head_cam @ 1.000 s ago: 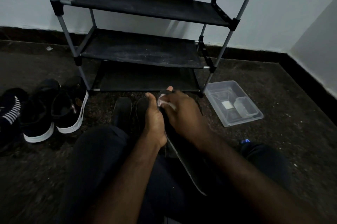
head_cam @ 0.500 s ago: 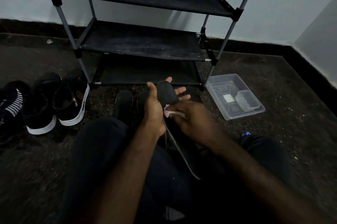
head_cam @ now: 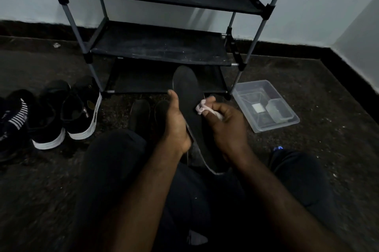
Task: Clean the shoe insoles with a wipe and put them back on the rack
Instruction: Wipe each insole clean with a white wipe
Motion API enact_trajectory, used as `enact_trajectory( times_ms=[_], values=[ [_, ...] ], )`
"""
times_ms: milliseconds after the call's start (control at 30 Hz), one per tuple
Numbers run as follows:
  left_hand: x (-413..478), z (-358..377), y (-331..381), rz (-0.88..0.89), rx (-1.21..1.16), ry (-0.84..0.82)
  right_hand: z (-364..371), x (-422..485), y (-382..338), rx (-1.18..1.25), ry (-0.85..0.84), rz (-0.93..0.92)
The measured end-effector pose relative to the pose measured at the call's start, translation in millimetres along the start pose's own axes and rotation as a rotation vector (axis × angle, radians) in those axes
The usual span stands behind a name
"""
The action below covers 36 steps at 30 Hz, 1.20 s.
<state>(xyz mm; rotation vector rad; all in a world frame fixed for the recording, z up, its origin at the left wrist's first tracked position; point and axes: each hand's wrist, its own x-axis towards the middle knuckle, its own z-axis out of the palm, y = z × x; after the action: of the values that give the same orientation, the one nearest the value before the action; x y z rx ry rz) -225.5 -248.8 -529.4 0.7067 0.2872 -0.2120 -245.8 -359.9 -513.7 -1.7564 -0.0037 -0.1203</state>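
The person sits on the dark speckled floor facing a black fabric-shelved shoe rack on grey metal poles, which stands against the pale wall. The left hand grasps a long black foam insole along its left edge, thumb pointing up. The insole is held above the lap, its rounded toe end raised in front of the rack's lowest shelf and its heel end down between the forearms. The right hand is curled around a crumpled white wipe, pinching it against the insole's right edge. A pair of black sneakers with white soles and a black-and-white striped shoe stand to the left. A clear rectangular plastic container lies to the right of the rack.
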Motion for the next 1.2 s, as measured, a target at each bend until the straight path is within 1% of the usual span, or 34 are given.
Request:
enact_trajectory(
  times_ms=[67,133,200,267,300,400,433,467,500,567,600,633,667,733,767,800,833,900,933,967,1000,1100,1133,1167,1200],
  values=[
    [-2,0,-3,-0.038,0.021,-0.023,3,0,2,-0.227,-0.028,-0.139],
    [-2,-2,-1,-0.030,-0.008,-0.044,0,-1,1,-0.482,0.009,-0.292],
    [-1,-1,1,-0.008,-0.042,-0.074,-2,4,-10,-0.500,0.018,-0.370],
    [-3,1,-2,-0.006,-0.060,-0.103,-1,16,-23,-0.477,-0.024,-0.440],
    [-5,3,-3,-0.006,-0.053,-0.113,0,25,-27,-0.507,-0.031,-0.468],
    [-8,3,-5,-0.003,-0.049,-0.147,1,59,-33,-0.625,0.044,-0.481],
    [-8,3,-4,-0.002,-0.047,-0.154,1,66,-34,-0.627,0.069,-0.474],
    [-9,2,-3,0.002,-0.039,-0.156,3,68,-36,-0.622,0.059,-0.471],
    [-8,2,-2,0.010,-0.033,-0.148,6,66,-37,-0.636,-0.001,-0.489],
    [-6,0,-1,0.032,-0.035,-0.110,13,54,-38,-0.721,-0.199,-0.561],
    [-5,-1,-1,0.044,-0.037,-0.091,14,49,-37,-0.764,-0.268,-0.591],
    [-5,0,-1,0.043,-0.033,-0.085,12,50,-36,-0.803,-0.278,-0.609],
    [-5,1,-1,0.034,-0.028,-0.096,9,55,-35,-0.825,-0.227,-0.601],
    [-5,3,-4,0.012,-0.025,-0.147,1,70,-35,-0.819,-0.030,-0.527],
    [-5,3,-5,0.006,-0.023,-0.157,-2,76,-34,-0.812,0.029,-0.493],
    [-5,2,-6,0.004,-0.024,-0.158,-3,78,-35,-0.820,0.024,-0.476],
    [-5,1,-5,0.005,-0.034,-0.157,-2,75,-36,-0.832,-0.035,-0.484],
    [-5,0,-3,0.005,-0.065,-0.148,4,61,-37,-0.828,-0.227,-0.542],
    [-4,-1,-2,0.007,-0.074,-0.137,5,55,-37,-0.821,-0.290,-0.572],
    [-4,1,-2,0.011,-0.075,-0.130,5,54,-37,-0.818,-0.301,-0.582],
    [-5,2,-2,0.016,-0.068,-0.128,3,58,-37,-0.816,-0.254,-0.564],
    [-7,5,-6,0.006,-0.048,-0.156,-3,74,-36,-0.830,0.004,-0.412],
    [-8,4,-6,0.000,-0.046,-0.155,-3,75,-35,-0.834,0.024,-0.400],
    [-8,3,-6,-0.005,-0.051,-0.150,0,70,-35,-0.831,-0.004,-0.425],
    [-8,3,-5,-0.006,-0.059,-0.144,4,63,-35,-0.818,-0.072,-0.473]
  ],
)
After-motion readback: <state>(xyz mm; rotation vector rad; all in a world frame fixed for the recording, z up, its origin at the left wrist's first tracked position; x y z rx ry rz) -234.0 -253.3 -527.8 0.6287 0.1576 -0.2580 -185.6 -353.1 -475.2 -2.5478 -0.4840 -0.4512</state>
